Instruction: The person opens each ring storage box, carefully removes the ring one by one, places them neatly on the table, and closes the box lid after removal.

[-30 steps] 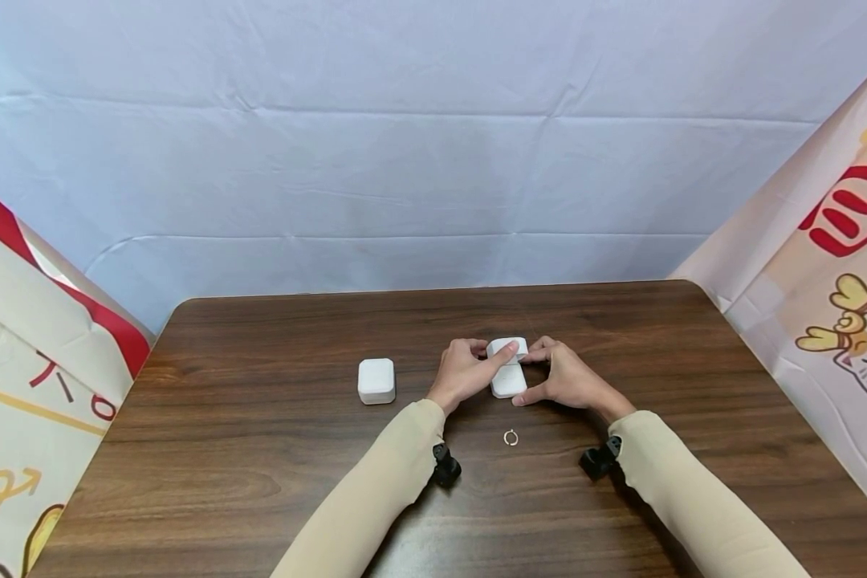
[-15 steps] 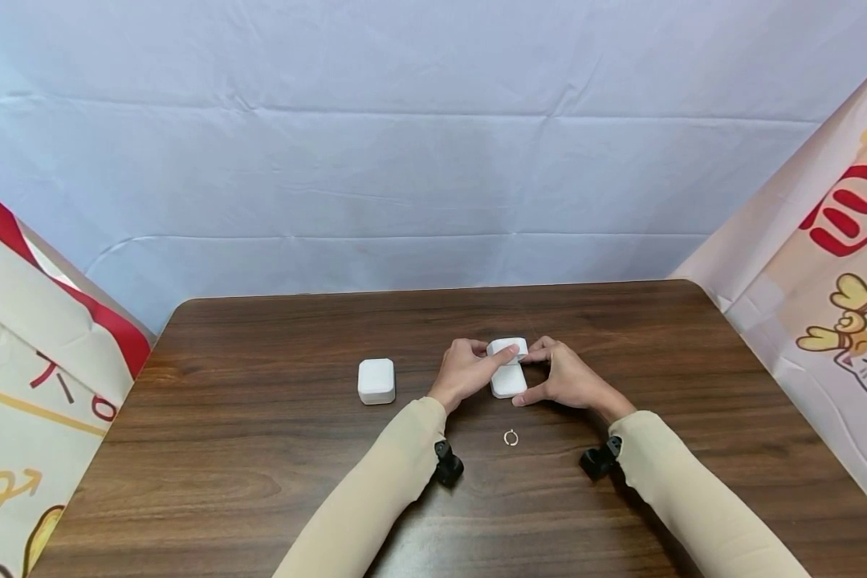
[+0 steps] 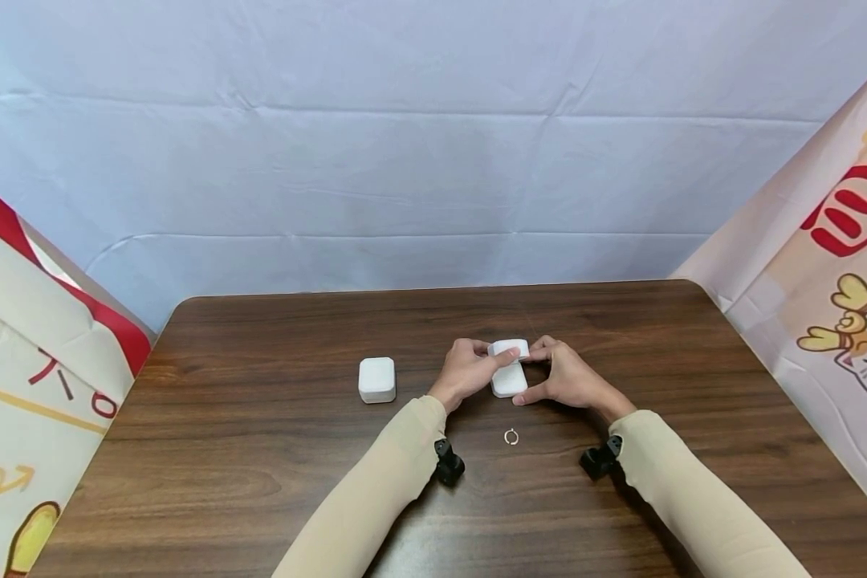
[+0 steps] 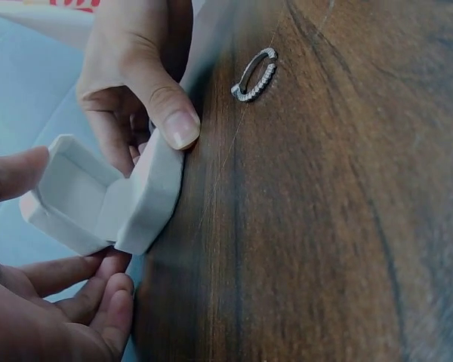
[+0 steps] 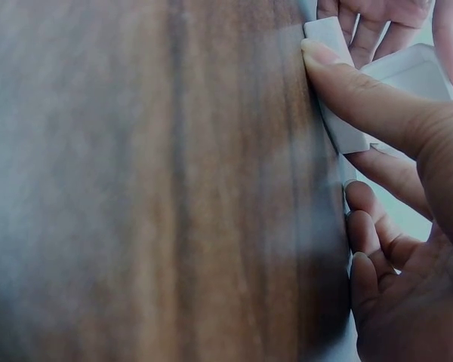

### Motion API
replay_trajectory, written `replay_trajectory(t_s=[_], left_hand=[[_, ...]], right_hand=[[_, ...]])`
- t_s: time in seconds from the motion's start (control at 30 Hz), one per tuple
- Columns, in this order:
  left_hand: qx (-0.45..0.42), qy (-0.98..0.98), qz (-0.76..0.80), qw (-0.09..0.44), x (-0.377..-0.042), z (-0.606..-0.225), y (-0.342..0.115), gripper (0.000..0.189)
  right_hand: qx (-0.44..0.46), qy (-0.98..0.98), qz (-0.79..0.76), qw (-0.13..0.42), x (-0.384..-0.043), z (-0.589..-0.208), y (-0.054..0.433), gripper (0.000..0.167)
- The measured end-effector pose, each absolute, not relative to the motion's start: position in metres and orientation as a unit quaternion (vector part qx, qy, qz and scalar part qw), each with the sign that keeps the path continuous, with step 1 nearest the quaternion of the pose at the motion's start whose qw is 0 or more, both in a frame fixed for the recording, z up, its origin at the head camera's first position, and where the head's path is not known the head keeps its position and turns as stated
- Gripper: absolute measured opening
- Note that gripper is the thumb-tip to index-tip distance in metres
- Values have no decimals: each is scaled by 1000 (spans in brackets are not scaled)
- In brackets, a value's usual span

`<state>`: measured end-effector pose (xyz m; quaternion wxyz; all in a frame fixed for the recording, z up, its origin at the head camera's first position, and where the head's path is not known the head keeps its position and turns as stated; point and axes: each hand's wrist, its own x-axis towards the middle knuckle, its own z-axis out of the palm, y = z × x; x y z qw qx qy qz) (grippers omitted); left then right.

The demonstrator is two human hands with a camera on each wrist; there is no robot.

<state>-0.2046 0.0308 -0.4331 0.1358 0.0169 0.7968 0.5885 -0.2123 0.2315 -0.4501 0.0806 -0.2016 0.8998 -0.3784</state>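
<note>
A small white ring box (image 3: 509, 384) stands on the table with its lid raised, between the two hands. My left hand (image 3: 466, 371) holds the lid, thumb on the rim and fingers behind, as the left wrist view shows. My right hand (image 3: 572, 379) grips the base: its thumb presses the front side, and a finger reaches round the back near the hinge. Inside the lid (image 4: 75, 181) is a plain pale lining; the inside of the base is mostly hidden in the wrist views. Just in front of the box lies a ring (image 4: 255, 93) with a beaded band and a gap in it.
A second white box (image 3: 377, 380), closed, stands to the left of the left hand. Everything rests on a brown wood-grain table (image 3: 260, 449). Pale cloth (image 3: 405, 160) hangs behind its far edge, with printed cloth (image 3: 856, 265) at the sides.
Very little differs: the left thumb has slid slightly lower on the lid, which has tilted a touch. The right hand, the base and the ring stay put.
</note>
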Motion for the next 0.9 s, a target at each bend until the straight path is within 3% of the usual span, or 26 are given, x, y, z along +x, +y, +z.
replay_trajectory(t_s=[0.5,0.9], left_hand=[[50,802,581,130,-204,-434,28,49],[92,826,545,111,-204,-436,27,51]], right_hand=[[-208,898,-379,85,-213,-452,232,52],[-205,896,-385,85,-213,-452,232,56]])
